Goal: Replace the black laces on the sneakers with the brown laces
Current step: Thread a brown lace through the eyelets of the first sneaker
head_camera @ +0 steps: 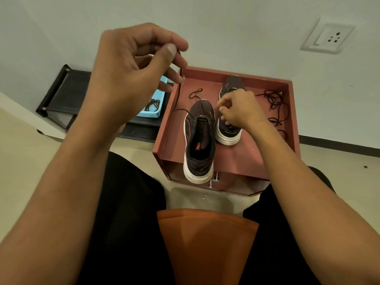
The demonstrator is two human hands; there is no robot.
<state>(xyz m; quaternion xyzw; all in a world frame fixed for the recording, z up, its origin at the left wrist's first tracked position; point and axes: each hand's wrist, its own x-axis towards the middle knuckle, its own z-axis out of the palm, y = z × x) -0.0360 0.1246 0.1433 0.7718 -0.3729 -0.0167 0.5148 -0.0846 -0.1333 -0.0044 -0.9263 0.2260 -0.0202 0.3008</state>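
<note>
1. Left hand (135,64): raised above the left edge of the worktop (236,159), grip clenched on the brown lace (178,93), pinched between thumb and forefinger.
2. The brown lace hangs down from that pinch, then runs across to the front eyelets of the near sneaker (199,140). Its other end runs forward over the toe and lies in a loop on the worktop.
3. Right hand (238,109): low, between the two sneakers at the near sneaker's front eyelets, fingers curled. Cannot tell if the grip has anything in it.
4. Far sneaker (233,84): behind the right hand, partly covered, heel toward the camera.
5. Both sneakers stand on the reddish, raised-rim worktop. The near one's heel overhangs the front edge.
6. Black laces (273,99): loose tangle on the right side of the worktop, apart from the sneakers.
7. Blue basket (153,114) on a black rack (61,95) left of the worktop, with another dark lace (152,104) in it.
</note>
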